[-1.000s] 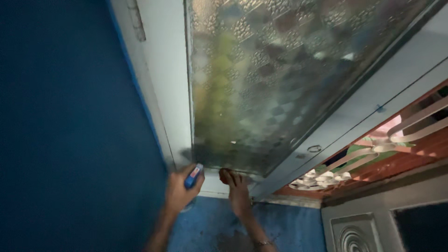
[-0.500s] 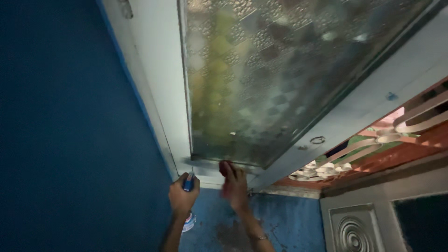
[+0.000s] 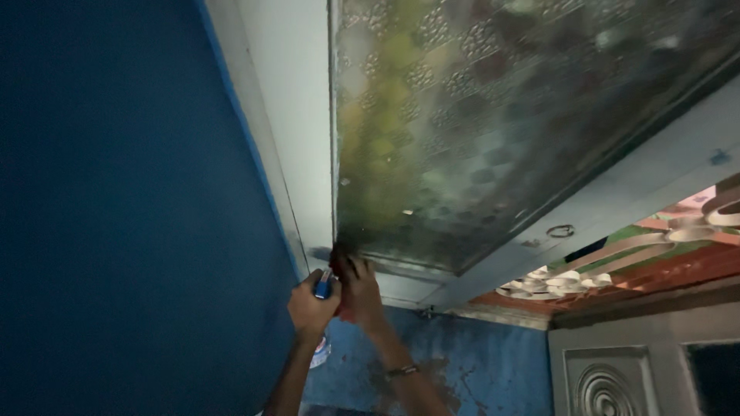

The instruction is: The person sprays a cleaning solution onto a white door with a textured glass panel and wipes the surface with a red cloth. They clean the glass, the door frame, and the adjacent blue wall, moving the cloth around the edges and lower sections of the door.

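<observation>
A person's left hand (image 3: 311,306) was closed in a fist around a small blue spray bottle (image 3: 323,286), whose blue top stuck out just above the curled fingers while its pale base showed below the wrist. Just beside it, touching or nearly so, the right hand (image 3: 360,293) pressed what looked like a dark red cloth (image 3: 344,271) against the lower left corner of a patterned frosted glass pane (image 3: 493,131); the fingers were bent over the cloth, though the dim light made the grip hard to judge. The pane sat in a pale grey window frame (image 3: 297,115) rising directly above both sets of fingers. A deep blue wall (image 3: 116,208) filled the space left of the left hand's knuckles. Well to the right of the fingers, a curled metal window grille (image 3: 609,266) showed. A thin bracelet (image 3: 401,371) circled the right wrist.
</observation>
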